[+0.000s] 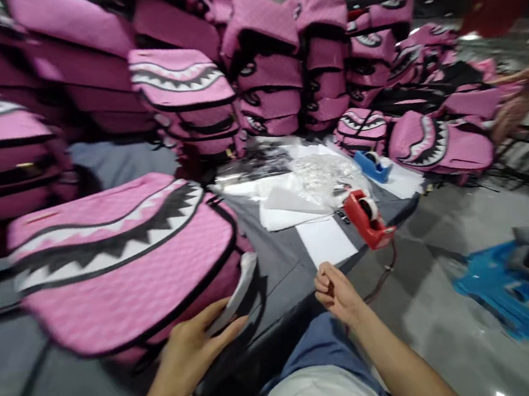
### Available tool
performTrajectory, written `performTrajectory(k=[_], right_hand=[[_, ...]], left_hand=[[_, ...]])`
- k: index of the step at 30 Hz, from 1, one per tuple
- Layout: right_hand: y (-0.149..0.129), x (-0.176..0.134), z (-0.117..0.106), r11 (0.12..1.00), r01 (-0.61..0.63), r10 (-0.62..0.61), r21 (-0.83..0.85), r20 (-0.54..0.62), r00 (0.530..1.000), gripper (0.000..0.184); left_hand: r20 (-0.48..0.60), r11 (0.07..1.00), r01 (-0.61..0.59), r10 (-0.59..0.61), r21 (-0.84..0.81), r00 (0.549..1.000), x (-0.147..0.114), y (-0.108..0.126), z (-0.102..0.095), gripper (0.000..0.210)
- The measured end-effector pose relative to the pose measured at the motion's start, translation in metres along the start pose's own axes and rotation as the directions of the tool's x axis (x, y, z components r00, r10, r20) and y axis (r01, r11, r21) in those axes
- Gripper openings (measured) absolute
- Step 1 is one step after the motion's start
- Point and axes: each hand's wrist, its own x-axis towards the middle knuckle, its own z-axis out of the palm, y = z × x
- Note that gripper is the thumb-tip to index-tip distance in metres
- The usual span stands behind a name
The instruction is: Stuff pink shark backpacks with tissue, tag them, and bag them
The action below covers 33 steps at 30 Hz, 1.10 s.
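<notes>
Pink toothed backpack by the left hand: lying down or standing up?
Lying down: the backpack rests on the table, its toothed front facing upward.

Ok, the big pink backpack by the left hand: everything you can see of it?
The pink backpack lies on the dark grey table covering, patterned panel facing up. A dark band edged with jagged white teeth curves across the panel. Its surface looks patterned and faintly glossy, perhaps synthetic leather; black trim outlines the edge. A pale strip shows on the side by the left hand; whether fingers grip it is unclear. It looks full-bodied; contents are hidden.
</notes>
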Motion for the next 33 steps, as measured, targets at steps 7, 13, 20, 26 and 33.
performTrajectory(k=[7, 13, 20, 26, 33], right_hand=[[0.059, -0.013, 0.112, 0.999, -0.013, 0.024, -0.032, 0.386, 0.922, 0.056], [0.072, -0.005, 0.121, 0.989, 0.087, -0.034, -0.121, 0.384, 0.923, 0.055], [0.08, -0.003, 0.116, 0.977, 0.059, 0.026, -0.206, 0.387, 0.922, 0.053], [0.072, 0.009, 0.115, 0.956, -0.042, 0.168, -0.291, 0.423, 0.89, 0.049], [0.064, 0.023, 0.126, 0.926, -0.159, 0.297, -0.342, 0.4, 0.867, 0.051]], left_hand=[[0.086, 0.995, 0.028, -0.02, -0.093, 0.996, 0.001, 0.027, -0.009, 0.063], [0.014, 0.995, 0.011, -0.009, -0.097, 1.0, -0.001, 0.022, -0.001, 0.047], [0.002, 0.988, -0.051, 0.051, -0.143, 0.999, 0.002, 0.02, -0.004, 0.037], [-0.025, 0.982, -0.15, 0.148, -0.114, 0.989, 0.001, 0.014, 0.0, 0.033], [-0.106, 0.96, -0.277, 0.272, -0.037, 0.956, -0.001, 0.001, 0.006, 0.031]])
